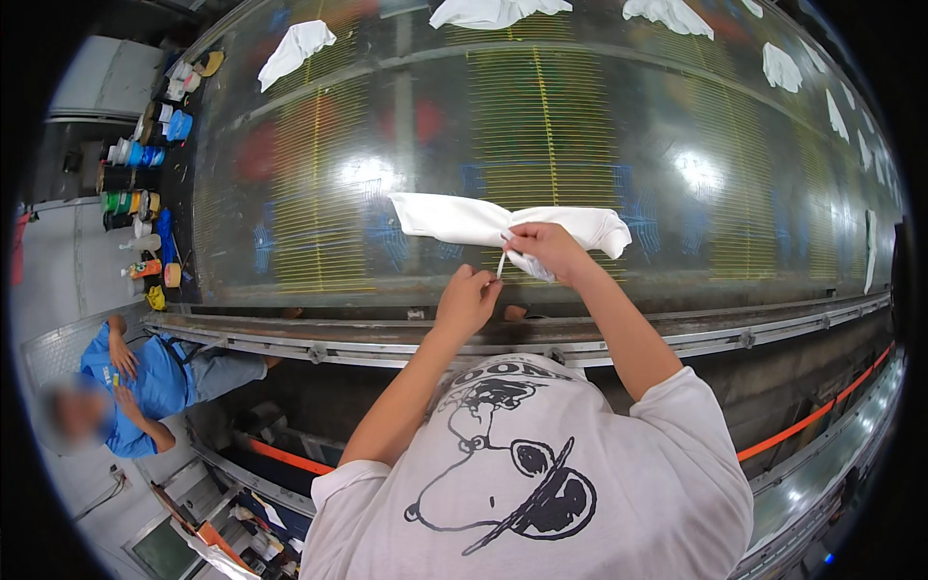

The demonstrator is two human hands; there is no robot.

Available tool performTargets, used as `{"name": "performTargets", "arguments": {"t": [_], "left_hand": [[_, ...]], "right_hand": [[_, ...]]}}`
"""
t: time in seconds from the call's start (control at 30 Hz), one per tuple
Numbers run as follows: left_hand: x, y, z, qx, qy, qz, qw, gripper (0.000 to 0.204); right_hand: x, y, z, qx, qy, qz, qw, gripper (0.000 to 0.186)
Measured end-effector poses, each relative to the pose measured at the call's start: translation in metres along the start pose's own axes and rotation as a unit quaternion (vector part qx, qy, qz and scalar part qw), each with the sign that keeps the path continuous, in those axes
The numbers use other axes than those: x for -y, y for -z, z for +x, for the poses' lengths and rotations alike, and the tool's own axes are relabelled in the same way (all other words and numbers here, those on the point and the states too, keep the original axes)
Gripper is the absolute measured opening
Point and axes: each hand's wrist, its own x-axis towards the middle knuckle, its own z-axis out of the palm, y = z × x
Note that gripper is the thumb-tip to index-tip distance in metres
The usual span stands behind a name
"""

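Observation:
A white cloth (449,218) lies bunched lengthwise on the long table in front of me, gathered narrow at its middle. My right hand (548,249) is closed at that gathered middle, fingertips pinching the fabric there. From this spot a thin white strip (502,263) runs down toward me, and my left hand (469,298) pinches its lower end. Whether the strip is part of the cloth or a separate tie I cannot tell. A loose fold of the cloth hangs below my right hand toward the table's near side.
The dark glossy table (387,116) bears yellow ruled lines and blue marks. Other crumpled white cloths (296,53) lie along its far side and right end. Bottles and tubs (145,155) line its left end. A metal rail (319,353) edges my side. A person in blue (145,387) is at lower left.

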Motion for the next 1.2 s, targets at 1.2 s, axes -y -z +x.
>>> {"name": "performTargets", "arguments": {"t": [1.2], "left_hand": [[0.0,-0.005,0.068,-0.029,-0.055,-0.117,0.991,0.016]], "right_hand": [[-0.031,-0.041,-0.01,-0.285,0.263,-0.169,0.906,0.013]]}}
